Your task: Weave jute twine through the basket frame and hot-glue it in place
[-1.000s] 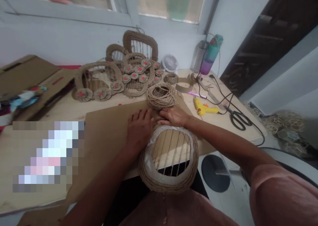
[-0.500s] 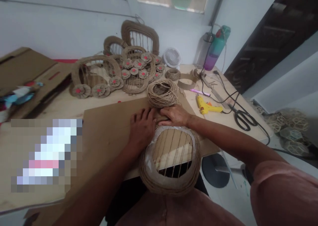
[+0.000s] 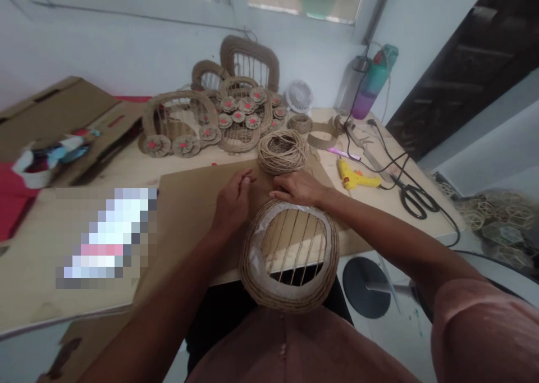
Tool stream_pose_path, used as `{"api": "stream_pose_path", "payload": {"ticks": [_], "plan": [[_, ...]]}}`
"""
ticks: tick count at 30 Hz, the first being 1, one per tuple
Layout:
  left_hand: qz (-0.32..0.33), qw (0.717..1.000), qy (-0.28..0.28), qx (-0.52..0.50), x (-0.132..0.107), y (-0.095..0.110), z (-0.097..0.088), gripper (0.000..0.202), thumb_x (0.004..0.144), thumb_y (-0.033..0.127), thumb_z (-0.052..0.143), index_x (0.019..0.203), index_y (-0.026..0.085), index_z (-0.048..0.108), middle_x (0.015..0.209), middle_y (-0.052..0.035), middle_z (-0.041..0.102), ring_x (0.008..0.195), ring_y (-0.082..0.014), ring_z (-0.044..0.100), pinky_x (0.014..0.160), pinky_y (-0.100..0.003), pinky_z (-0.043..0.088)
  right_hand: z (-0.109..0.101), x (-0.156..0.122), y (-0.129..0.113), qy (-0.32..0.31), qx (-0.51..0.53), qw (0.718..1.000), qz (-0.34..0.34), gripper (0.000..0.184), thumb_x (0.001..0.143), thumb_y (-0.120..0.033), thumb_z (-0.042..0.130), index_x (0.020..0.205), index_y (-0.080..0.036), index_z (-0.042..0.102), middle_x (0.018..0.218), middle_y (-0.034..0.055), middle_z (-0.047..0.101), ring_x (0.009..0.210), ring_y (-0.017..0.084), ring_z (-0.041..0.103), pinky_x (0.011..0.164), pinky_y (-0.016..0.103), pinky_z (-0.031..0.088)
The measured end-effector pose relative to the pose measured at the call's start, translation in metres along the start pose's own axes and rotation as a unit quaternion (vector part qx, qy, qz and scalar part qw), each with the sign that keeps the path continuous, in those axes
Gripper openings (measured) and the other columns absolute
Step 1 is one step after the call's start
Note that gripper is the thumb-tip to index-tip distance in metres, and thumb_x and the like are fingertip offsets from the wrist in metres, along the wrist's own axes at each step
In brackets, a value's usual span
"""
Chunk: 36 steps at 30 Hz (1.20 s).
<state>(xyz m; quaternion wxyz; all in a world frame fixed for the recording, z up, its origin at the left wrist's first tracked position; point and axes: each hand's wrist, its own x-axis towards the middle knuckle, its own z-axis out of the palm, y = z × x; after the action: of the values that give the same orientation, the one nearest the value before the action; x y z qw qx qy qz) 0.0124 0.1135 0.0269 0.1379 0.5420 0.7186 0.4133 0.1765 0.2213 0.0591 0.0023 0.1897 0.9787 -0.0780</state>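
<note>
An oval twine-wrapped frame [image 3: 246, 254] with a pale inner band and thin cords strung across it lies over the table's near edge, against my lap. My right hand [image 3: 298, 187] is closed at its far rim, fingers curled and pointing left; the exact grip is partly hidden. My left hand [image 3: 234, 200] is apart from the frame, just beyond its left side, fingers loosely extended with nothing visible in them. Directly behind my right hand sits a coil of twine [image 3: 282, 153]. A brown cardboard sheet [image 3: 189, 203] lies under both hands.
Several twine frames with paper flowers [image 3: 183, 122] stand at the back. To the right are a yellow glue gun [image 3: 357, 178], black-handled scissors [image 3: 415, 200], cords, a tape roll [image 3: 322, 137] and a bottle [image 3: 373, 85]. An opened cardboard box [image 3: 80, 113] is at left.
My left hand has lifted away from the frame's far rim and moved slightly left, its fingers now turned sideways. My right hand stays at the rim. The view has shifted a little.
</note>
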Motion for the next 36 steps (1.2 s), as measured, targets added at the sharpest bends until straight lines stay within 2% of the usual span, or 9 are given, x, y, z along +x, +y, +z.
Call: {"api": "stream_pose_path", "payload": {"ticks": [3, 9, 17, 20, 24, 27, 29, 33, 36], "plan": [[-0.005, 1.0, 0.02, 0.024, -0.01, 0.003, -0.005, 0.039, 0.096, 0.032, 0.033, 0.123, 0.017, 0.058, 0.115, -0.0102, 0.07, 0.11, -0.0236, 0.065, 0.099, -0.042, 0.05, 0.0, 0.01, -0.008, -0.002, -0.01, 1.0, -0.024, 0.039, 0.1, -0.047, 0.041, 0.101, -0.015, 0.063, 0.1, 0.0084, 0.07, 0.082, 0.019, 0.061, 0.059, 0.029, 0.025], [-0.027, 0.999, -0.02, -0.009, -0.044, 0.006, -0.017, 0.045, 0.096, 0.037, 0.033, 0.127, 0.012, 0.054, 0.12, -0.0139, 0.067, 0.115, -0.0243, 0.062, 0.103, -0.048, 0.047, 0.002, 0.025, -0.016, -0.04, -0.045, 0.995, -0.08, 0.048, 0.097, -0.058, 0.041, 0.103, -0.016, 0.064, 0.099, 0.0093, 0.069, 0.084, 0.021, 0.062, 0.058, 0.03, 0.024], [-0.023, 1.0, -0.012, 0.002, -0.079, -0.004, -0.035, 0.042, 0.095, 0.041, 0.035, 0.126, 0.019, 0.054, 0.12, -0.0102, 0.068, 0.116, -0.0245, 0.061, 0.105, -0.049, 0.045, 0.009, 0.025, -0.01, -0.04, -0.06, 0.991, -0.11, 0.051, 0.092, -0.062, 0.05, 0.11, -0.015, 0.06, 0.102, 0.0111, 0.067, 0.084, 0.022, 0.06, 0.063, 0.031, 0.033], [0.018, 0.999, -0.026, 0.034, -0.096, -0.003, -0.043, 0.042, 0.095, 0.037, 0.037, 0.13, 0.02, 0.051, 0.122, -0.01, 0.068, 0.115, -0.0246, 0.062, 0.102, -0.048, 0.049, 0.004, 0.02, -0.015, -0.005, -0.061, 0.991, -0.119, 0.043, 0.096, -0.054, 0.047, 0.107, -0.015, 0.061, 0.1, 0.011, 0.066, 0.085, 0.022, 0.059, 0.069, 0.032, 0.035], [0.114, 0.988, -0.047, 0.089, -0.114, -0.001, -0.05, 0.039, 0.095, 0.031, 0.037, 0.132, 0.024, 0.05, 0.126, -0.0089, 0.066, 0.117, -0.0253, 0.061, 0.104, -0.048, 0.048, -0.002, 0.004, -0.03, 0.055, -0.03, 0.985, -0.159, 0.034, 0.103, -0.034, 0.036, 0.1, -0.015, 0.064, 0.095, 0.0097, 0.064, 0.088, 0.02, 0.055, 0.077, 0.033, 0.035], [0.148, 0.982, -0.06, 0.103, -0.119, -0.002, -0.052, 0.039, 0.095, 0.028, 0.035, 0.131, 0.025, 0.05, 0.127, -0.0077, 0.066, 0.117, -0.0248, 0.061, 0.105, -0.048, 0.047, -0.003, -0.01, -0.041, 0.048, -0.03, 0.982, -0.181, 0.025, 0.099, -0.022, 0.04, 0.095, -0.015, 0.064, 0.092, 0.009, 0.064, 0.086, 0.02, 0.053, 0.074, 0.033, 0.034], [0.132, 0.984, -0.063, 0.102, -0.118, -0.003, -0.05, 0.039, 0.095, 0.03, 0.036, 0.131, 0.025, 0.05, 0.125, -0.0082, 0.066, 0.115, -0.0245, 0.062, 0.102, -0.045, 0.049, -0.002, -0.017, -0.045, 0.041, -0.036, 0.983, -0.175, 0.022, 0.097, -0.019, 0.043, 0.093, -0.015, 0.064, 0.092, 0.0095, 0.064, 0.085, 0.021, 0.051, 0.072, 0.034, 0.034], [0.07, 0.991, -0.052, 0.105, -0.106, -0.004, -0.045, 0.036, 0.09, 0.04, 0.044, 0.118, 0.022, 0.058, 0.11, -0.0092, 0.071, 0.102, -0.0252, 0.066, 0.091, -0.042, 0.054, -0.001, -0.016, -0.046, 0.03, -0.048, 0.986, -0.158, 0.021, 0.098, -0.024, 0.046, 0.094, -0.016, 0.065, 0.096, 0.0095, 0.064, 0.086, 0.021, 0.051, 0.072, 0.034, 0.033], [0.058, 0.988, -0.064, 0.131, -0.095, -0.001, -0.043, 0.03, 0.086, 0.039, 0.048, 0.105, 0.022, 0.064, 0.097, -0.0078, 0.072, 0.092, -0.0257, 0.067, 0.085, -0.042, 0.054, -0.003, -0.009, -0.047, 0.017, -0.057, 0.984, -0.169, 0.021, 0.098, -0.028, 0.048, 0.096, -0.017, 0.066, 0.099, 0.0086, 0.065, 0.089, 0.021, 0.051, 0.071, 0.033, 0.033]]}}
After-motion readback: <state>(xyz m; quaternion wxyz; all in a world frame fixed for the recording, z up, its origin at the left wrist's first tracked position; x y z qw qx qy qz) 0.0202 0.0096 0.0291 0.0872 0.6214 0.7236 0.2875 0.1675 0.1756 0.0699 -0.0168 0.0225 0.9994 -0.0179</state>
